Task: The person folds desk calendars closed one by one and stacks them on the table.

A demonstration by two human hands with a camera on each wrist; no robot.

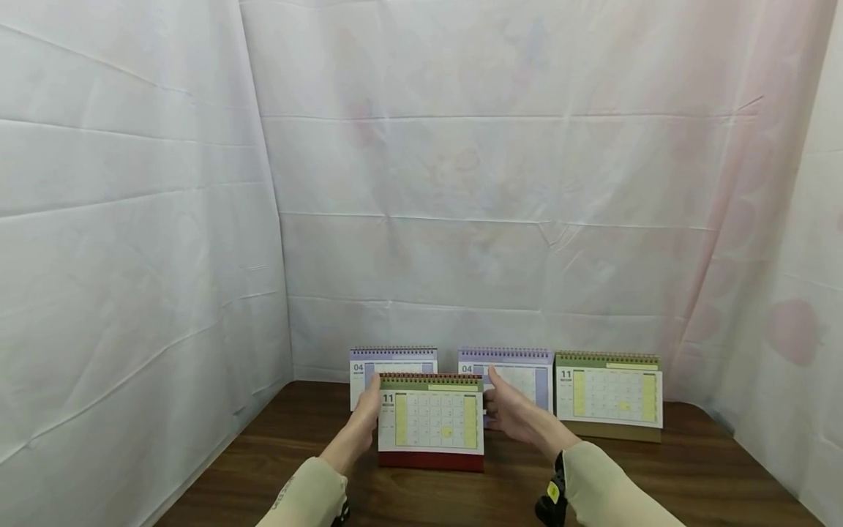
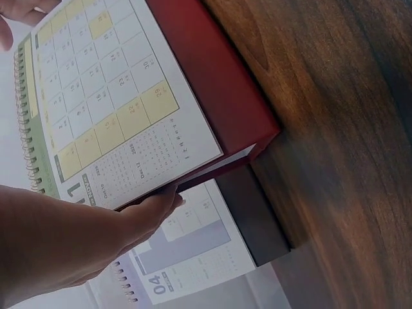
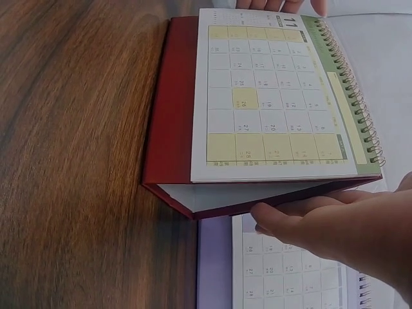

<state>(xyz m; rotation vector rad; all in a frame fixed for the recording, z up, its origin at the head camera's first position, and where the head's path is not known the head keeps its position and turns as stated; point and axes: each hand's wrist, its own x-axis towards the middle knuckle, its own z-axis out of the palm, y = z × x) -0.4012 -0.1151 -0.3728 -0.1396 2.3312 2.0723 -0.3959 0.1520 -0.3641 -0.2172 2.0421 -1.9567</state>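
A desk calendar with a red base (image 1: pixel 431 461), its page showing 11, stands on the wooden table between both hands. At its left side is my left hand (image 1: pixel 365 417), thumb up by the top corner. My left fingertips (image 2: pixel 168 199) lie along the calendar's side edge. My right hand (image 1: pixel 516 410) is at the opposite side, thumb raised and apart from the page. In the right wrist view, the right fingers (image 3: pixel 277 222) reach the edge of the back board; whether they press on it is hard to tell. The calendar's rear is hidden.
Behind stand two purple-topped calendars showing 04, one at left (image 1: pixel 394 359) and one in the middle (image 1: pixel 507 357). A green-topped calendar (image 1: pixel 609 395) showing 11 stands at right. White cloth (image 1: pixel 421 183) hangs behind and along the sides of the table (image 1: pixel 263 468).
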